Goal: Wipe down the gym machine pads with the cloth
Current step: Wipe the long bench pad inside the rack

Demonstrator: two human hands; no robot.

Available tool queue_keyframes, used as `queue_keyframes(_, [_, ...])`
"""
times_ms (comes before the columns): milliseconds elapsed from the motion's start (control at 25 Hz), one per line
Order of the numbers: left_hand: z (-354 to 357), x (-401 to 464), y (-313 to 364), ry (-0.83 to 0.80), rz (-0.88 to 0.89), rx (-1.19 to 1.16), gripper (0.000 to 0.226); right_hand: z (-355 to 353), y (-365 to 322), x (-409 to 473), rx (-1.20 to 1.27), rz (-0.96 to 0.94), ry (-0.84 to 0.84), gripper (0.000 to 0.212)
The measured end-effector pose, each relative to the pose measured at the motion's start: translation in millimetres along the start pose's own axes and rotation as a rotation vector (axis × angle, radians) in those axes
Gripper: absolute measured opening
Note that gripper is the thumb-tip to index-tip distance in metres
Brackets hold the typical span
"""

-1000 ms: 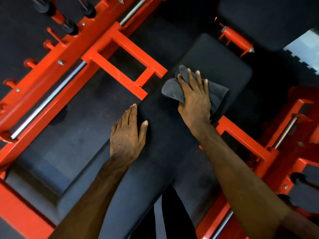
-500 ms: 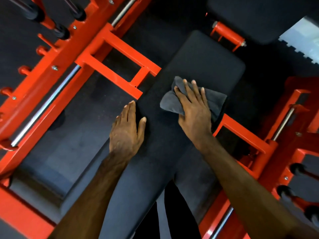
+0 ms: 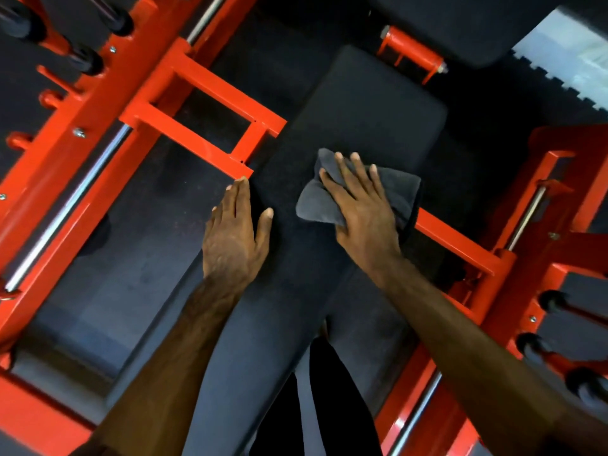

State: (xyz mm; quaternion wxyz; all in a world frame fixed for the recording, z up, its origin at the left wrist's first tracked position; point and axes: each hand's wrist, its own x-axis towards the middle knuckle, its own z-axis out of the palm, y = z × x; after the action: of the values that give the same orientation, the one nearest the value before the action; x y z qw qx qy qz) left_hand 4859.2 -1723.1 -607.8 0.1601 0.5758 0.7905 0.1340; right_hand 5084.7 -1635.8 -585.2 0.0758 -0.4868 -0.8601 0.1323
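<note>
The right hand (image 3: 363, 209) is pressing flat, fingers extended, on the grey cloth (image 3: 399, 189), which is lying bunched under the palm on the black bench pad (image 3: 371, 116), near its right edge. The left hand (image 3: 235, 235) is resting open, fingers straight, on the pad's left edge, beside the red frame (image 3: 204, 133)

The long padded vinyl bench pad (image 3: 362, 126) is plain matte black. A crumpled soft cloth (image 3: 399, 189) on it is charcoal grey. The welded steel machine frame (image 3: 210, 93) is glossy bright red, with silvery chrome guide rods (image 3: 65, 209). The rubber floor (image 3: 131, 232) is dark, faintly speckled.
</note>
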Motion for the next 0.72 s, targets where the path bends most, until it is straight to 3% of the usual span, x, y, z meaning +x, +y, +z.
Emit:
queue_keyframes(160, [-0.9, 1.1, 6.5, 0.004, -0.023, 0.007, 0.072, -15.9, 33.8, -60.1, -0.085, -0.381, -0.177, 0.088])
queue_keyframes(280, [-2.2, 6.9, 8.2, -0.009, -0.011, 0.008, 0.073, -25.8, 68.6, -63.9, -0.017, -0.195, -0.088, 0.087])
queue_keyframes(400, [4.6, 12.5, 9.4, 0.020, 0.007, 0.023, 0.071, -7.8, 39.2, -20.2, 0.037, 0.073, 0.040, 0.081])
queue_keyframes(480, [6.2, 10.4, 8.7, 0.038, -0.003, 0.033, 0.071, -0.8, 14.6, -10.6, 0.057, 0.029, 0.041, 0.083])
queue_keyframes(600, [5.8, 10.8, 10.3, 0.026, -0.010, 0.022, 0.072, -6.8, 29.1, -52.7, 0.000, -0.259, -0.054, 0.080])
queue_keyframes(720, [1.8, 15.3, 11.9, 0.001, -0.010, 0.002, 0.074, -17.5, 60.7, -66.1, 0.004, -0.140, -0.032, 0.087])
